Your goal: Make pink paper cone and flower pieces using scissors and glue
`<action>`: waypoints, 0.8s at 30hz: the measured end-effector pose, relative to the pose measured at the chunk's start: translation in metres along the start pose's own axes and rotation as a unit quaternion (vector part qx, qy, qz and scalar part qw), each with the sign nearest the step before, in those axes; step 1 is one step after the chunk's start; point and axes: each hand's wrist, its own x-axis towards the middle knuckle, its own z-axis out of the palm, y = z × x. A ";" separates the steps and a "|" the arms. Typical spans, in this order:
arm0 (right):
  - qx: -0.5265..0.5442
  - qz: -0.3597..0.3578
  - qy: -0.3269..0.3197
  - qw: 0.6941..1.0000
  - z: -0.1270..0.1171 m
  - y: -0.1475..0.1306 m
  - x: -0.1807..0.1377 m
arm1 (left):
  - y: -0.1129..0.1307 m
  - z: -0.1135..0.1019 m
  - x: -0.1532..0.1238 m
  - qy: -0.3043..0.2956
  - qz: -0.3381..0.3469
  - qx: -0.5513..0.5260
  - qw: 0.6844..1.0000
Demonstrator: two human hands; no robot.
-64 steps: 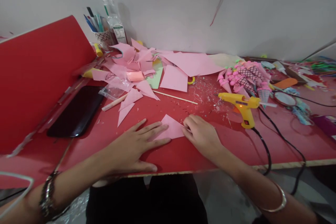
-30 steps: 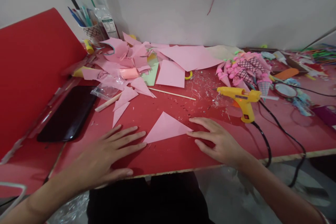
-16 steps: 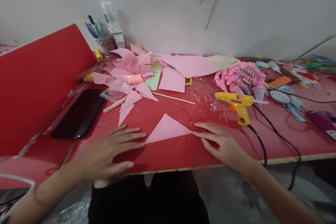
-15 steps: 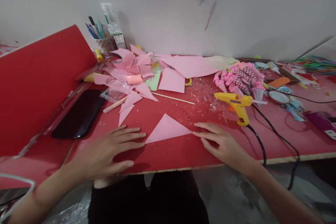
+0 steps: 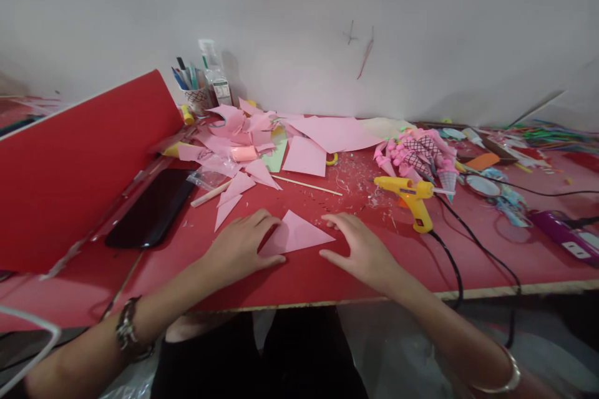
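Note:
A pink paper triangle (image 5: 299, 234) lies flat on the red table (image 5: 327, 274) in front of me. My left hand (image 5: 243, 246) rests at its left corner, fingers curled loosely, thumb and fingertips touching the paper's edge. My right hand (image 5: 360, 249) lies open on the table by the triangle's right tip, fingers spread and pointing left. Neither hand lifts the paper.
A yellow glue gun (image 5: 407, 193) with a black cord stands right of my hands. Pink paper scraps (image 5: 243, 137), a thin wooden stick (image 5: 306, 185), a pen cup (image 5: 199, 93), pink paper cones (image 5: 416, 153), a black phone (image 5: 152, 209) and a propped red board (image 5: 79, 162) surround them.
My left hand has slid right onto the triangle's left corner and curled its fingers. My right hand moved a little closer to the right tip. The view has pulled back.

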 end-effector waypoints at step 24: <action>-0.005 -0.078 -0.060 0.995 0.012 -0.008 0.073 | -0.023 0.010 0.056 0.114 -0.054 -0.268 0.955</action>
